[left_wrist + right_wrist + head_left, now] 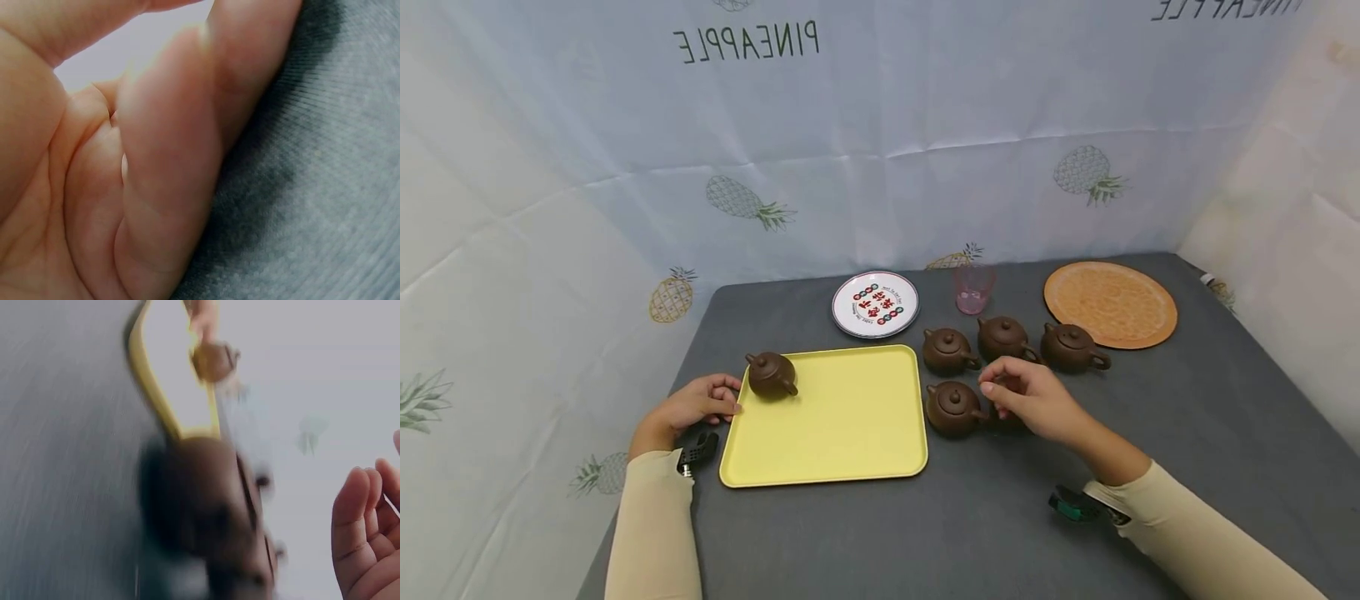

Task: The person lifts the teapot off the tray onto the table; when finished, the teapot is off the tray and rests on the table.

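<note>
My left hand (703,402) rests at the left edge of a yellow tray (835,454), its relaxed fingers touching the rim. In the left wrist view its bent fingers (169,162) lie against the dark cloth. A small brown teapot (771,375) sits in the tray's far left corner. Above several more brown teapots right of the tray, my right hand (1033,400) hovers with loosely bent fingers and nothing in them. Nearest are one teapot (953,408) beside the tray and another (1006,421) mostly hidden by that hand. The right wrist view shows blurred teapots (200,487) apart from the fingers.
Farther back on the dark grey tablecloth (820,542) stand a white printed plate (875,305), a pink clear cup (974,292) and a round tan board (1111,304). Three teapots, including one (1071,347) near the board, form the back row. A pineapple-print curtain surrounds the table.
</note>
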Demonstrator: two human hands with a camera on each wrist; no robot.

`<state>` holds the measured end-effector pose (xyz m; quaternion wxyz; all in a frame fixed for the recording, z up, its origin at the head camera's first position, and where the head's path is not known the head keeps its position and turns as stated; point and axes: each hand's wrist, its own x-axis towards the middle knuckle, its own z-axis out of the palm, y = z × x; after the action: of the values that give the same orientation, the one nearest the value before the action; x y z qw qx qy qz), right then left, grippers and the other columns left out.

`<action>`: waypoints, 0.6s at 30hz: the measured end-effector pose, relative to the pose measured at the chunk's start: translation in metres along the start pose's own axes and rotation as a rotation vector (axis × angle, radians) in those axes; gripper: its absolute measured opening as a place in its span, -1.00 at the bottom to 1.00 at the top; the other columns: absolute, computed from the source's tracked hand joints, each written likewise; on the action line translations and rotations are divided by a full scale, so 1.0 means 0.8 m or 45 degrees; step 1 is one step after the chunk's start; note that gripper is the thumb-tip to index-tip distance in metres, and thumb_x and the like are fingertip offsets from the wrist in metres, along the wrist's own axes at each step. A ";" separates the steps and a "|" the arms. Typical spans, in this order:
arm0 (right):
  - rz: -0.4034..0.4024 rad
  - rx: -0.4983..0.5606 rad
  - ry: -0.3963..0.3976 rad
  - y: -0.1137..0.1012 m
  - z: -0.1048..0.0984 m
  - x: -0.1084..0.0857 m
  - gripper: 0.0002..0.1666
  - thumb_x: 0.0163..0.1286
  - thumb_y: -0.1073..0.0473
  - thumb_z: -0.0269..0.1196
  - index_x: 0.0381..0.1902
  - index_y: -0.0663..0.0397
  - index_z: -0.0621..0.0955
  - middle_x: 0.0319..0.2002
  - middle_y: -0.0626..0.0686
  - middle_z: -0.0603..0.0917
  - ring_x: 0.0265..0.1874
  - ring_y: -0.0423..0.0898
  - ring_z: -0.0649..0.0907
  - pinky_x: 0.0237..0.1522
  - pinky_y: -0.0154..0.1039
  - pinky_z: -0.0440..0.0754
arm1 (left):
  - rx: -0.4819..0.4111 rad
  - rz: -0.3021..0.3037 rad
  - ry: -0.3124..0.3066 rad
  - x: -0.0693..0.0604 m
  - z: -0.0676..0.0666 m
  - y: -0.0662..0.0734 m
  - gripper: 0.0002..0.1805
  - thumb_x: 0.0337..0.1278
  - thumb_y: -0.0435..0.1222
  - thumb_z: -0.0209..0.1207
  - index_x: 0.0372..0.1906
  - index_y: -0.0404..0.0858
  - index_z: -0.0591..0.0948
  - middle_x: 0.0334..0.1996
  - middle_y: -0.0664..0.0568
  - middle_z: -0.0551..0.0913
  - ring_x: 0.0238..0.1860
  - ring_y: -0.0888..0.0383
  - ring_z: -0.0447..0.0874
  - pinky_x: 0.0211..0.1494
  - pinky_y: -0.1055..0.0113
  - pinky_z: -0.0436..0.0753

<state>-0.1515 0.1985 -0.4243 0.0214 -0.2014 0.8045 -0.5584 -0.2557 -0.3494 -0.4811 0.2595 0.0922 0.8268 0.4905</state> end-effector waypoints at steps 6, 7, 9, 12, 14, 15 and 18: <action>0.028 0.044 -0.204 -0.018 0.074 0.045 -0.78 0.43 0.12 0.22 -0.10 0.14 0.59 -0.47 0.15 0.60 -0.53 0.01 0.61 -0.46 -0.12 0.57 | -0.006 0.015 -0.009 0.003 0.004 -0.001 -0.48 0.14 -0.33 0.31 0.12 -0.48 0.38 -0.47 0.00 0.62 -0.45 0.13 0.60 -0.40 0.32 0.54; 0.027 0.051 -0.226 -0.020 0.089 0.054 -0.78 0.43 0.10 0.22 -0.10 0.12 0.59 -0.46 0.16 0.61 -0.53 0.01 0.62 -0.46 -0.13 0.57 | -0.001 0.027 -0.011 0.003 0.004 -0.002 -0.48 0.15 -0.34 0.31 0.12 -0.48 0.38 -0.47 0.01 0.61 -0.45 0.14 0.60 -0.40 0.31 0.54; 0.039 0.068 -0.260 -0.025 0.118 0.072 -0.77 0.42 0.08 0.22 -0.10 0.11 0.59 -0.42 0.12 0.61 -0.52 -0.01 0.63 -0.46 -0.15 0.57 | 0.004 0.032 -0.006 0.003 0.003 -0.003 -0.48 0.14 -0.34 0.31 0.11 -0.49 0.38 -0.48 0.00 0.61 -0.45 0.14 0.59 -0.41 0.32 0.54; 0.059 0.079 -0.291 -0.035 0.160 0.097 -0.77 0.42 0.04 0.23 -0.11 0.06 0.60 -0.34 0.01 0.61 -0.51 -0.07 0.65 -0.44 -0.16 0.60 | 0.011 0.047 -0.001 0.003 0.001 -0.004 -0.48 0.14 -0.34 0.31 0.11 -0.50 0.38 -0.47 -0.01 0.61 -0.46 0.14 0.59 -0.42 0.32 0.53; 0.069 0.079 -0.305 -0.039 0.185 0.112 -0.78 0.42 0.03 0.23 -0.11 0.02 0.59 -0.29 -0.04 0.60 -0.50 -0.08 0.66 -0.43 -0.16 0.62 | 0.006 0.043 -0.002 0.002 0.000 -0.004 -0.47 0.13 -0.34 0.32 0.10 -0.50 0.38 -0.47 -0.01 0.61 -0.46 0.14 0.60 -0.42 0.32 0.53; 0.079 0.075 -0.309 -0.040 0.196 0.120 -0.79 0.41 0.02 0.23 -0.13 0.00 0.59 -0.29 -0.06 0.60 -0.51 -0.09 0.66 -0.43 -0.16 0.63 | 0.005 0.044 -0.004 0.002 0.000 -0.005 -0.47 0.13 -0.34 0.32 0.10 -0.50 0.38 -0.46 -0.01 0.62 -0.45 0.14 0.60 -0.42 0.32 0.53; 0.114 0.071 -0.304 -0.038 0.223 0.143 -0.80 0.39 0.00 0.25 -0.17 -0.03 0.59 -0.32 -0.07 0.60 -0.53 -0.10 0.65 -0.45 -0.19 0.62 | -0.001 0.032 -0.004 -0.001 -0.001 -0.007 -0.47 0.13 -0.32 0.32 0.10 -0.48 0.38 -0.46 -0.01 0.62 -0.44 0.14 0.60 -0.41 0.31 0.54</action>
<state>-0.2009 -0.0091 -0.4416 0.1477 -0.2296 0.7886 -0.5511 -0.2551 -0.3528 -0.4851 0.2545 0.1032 0.8249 0.4941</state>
